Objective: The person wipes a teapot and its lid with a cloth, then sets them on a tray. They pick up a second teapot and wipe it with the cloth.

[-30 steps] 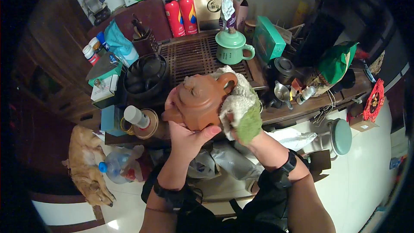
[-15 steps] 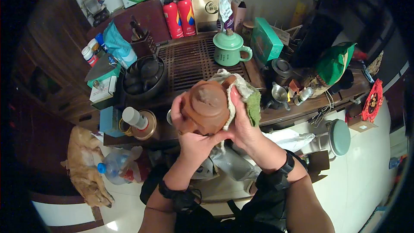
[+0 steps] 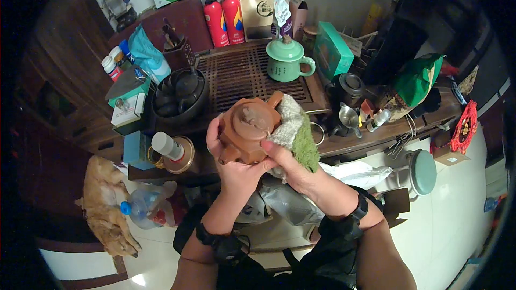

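A brown clay teapot (image 3: 248, 129) with its lid on is held up in front of the tea tray, spout toward the lower left and handle at the upper right. My left hand (image 3: 235, 171) is wrapped round its left side and underside. Against the right side is my right hand (image 3: 293, 167), its thumb on the teapot's body and its other fingers hidden under a green and white cloth (image 3: 303, 139). The cloth drapes over that hand and touches the teapot beside the handle.
Behind the teapot lies a slatted wooden tea tray (image 3: 231, 75) bearing a green lidded mug (image 3: 285, 67). A black bowl (image 3: 180, 94) stands left, a metal pitcher (image 3: 349, 118) right. A dog (image 3: 107, 204) lies on the floor at left, near a water bottle (image 3: 142, 209).
The teapot has tilted and shifted slightly left, showing its spout and handle more. My right thumb has moved up onto its body, and the cloth has slid lower and spread over the hand.
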The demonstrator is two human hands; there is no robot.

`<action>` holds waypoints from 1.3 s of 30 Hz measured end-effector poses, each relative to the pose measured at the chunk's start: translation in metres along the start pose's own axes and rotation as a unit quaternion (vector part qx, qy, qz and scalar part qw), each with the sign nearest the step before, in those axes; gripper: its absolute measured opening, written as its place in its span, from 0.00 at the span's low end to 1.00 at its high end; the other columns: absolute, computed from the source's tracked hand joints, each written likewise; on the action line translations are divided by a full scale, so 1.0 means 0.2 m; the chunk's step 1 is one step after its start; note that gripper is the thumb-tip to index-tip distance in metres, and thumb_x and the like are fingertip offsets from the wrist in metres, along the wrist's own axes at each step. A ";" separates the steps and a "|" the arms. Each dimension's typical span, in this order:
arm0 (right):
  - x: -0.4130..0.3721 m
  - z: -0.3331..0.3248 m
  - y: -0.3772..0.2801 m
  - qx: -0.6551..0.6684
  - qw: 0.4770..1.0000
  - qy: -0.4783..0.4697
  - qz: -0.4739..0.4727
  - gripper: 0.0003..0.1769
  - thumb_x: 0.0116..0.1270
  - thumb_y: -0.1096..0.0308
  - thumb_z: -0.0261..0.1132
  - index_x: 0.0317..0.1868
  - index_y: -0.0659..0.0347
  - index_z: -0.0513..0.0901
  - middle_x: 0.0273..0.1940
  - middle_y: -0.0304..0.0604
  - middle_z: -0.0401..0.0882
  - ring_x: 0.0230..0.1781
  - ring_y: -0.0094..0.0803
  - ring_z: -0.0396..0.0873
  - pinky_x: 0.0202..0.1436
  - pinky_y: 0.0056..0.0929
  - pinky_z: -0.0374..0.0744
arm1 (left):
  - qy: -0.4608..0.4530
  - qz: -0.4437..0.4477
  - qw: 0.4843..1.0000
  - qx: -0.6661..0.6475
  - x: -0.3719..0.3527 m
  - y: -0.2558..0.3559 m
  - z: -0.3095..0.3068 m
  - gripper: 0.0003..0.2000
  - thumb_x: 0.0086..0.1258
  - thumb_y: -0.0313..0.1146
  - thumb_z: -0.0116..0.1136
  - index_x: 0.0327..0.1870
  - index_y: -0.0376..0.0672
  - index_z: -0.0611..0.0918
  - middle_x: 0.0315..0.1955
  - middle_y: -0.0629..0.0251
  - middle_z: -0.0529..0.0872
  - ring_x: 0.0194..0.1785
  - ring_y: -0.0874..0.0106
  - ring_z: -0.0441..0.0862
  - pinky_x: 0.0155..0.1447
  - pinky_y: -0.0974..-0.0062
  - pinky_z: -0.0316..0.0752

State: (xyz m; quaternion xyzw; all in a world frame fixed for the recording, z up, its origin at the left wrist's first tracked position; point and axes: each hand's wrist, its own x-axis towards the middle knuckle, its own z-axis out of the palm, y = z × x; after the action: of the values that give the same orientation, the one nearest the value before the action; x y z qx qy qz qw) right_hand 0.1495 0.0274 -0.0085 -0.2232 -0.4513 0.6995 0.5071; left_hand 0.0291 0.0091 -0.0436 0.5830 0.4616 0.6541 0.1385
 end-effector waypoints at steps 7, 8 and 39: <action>0.02 -0.01 -0.09 -0.013 0.999 -0.048 -0.014 0.41 0.54 0.69 0.69 0.64 0.61 0.55 0.58 0.44 0.66 0.59 0.32 0.65 0.63 0.32 0.65 | -0.057 0.001 0.996 -0.065 0.01 0.03 -0.01 0.53 0.38 0.33 0.78 0.64 0.41 0.50 0.60 0.55 0.60 0.62 0.62 0.64 0.65 0.64 0.61; 0.02 -0.01 -0.12 -0.017 0.999 -0.047 -0.008 0.41 0.53 0.68 0.70 0.64 0.62 0.56 0.58 0.44 0.66 0.59 0.32 0.65 0.63 0.32 0.65 | -0.072 -0.008 0.991 -0.116 0.02 0.03 -0.01 0.53 0.38 0.32 0.78 0.64 0.42 0.50 0.60 0.55 0.60 0.62 0.62 0.64 0.65 0.64 0.61; 0.10 0.01 -0.04 -0.439 0.832 -0.046 -0.336 0.32 0.57 0.52 0.60 0.58 0.62 0.70 0.57 0.50 0.71 0.57 0.48 0.70 0.59 0.40 0.67 | -0.091 -0.149 0.972 -0.160 0.08 0.09 -0.10 0.53 0.34 0.23 0.76 0.64 0.42 0.52 0.60 0.59 0.63 0.62 0.65 0.65 0.63 0.67 0.65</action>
State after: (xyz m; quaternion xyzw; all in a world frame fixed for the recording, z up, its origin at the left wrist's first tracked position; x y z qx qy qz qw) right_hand 0.1443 0.0455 0.0026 -0.2239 -0.7808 0.2240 0.5386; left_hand 0.0127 0.0031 -0.0173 0.5350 0.4183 0.6355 0.3673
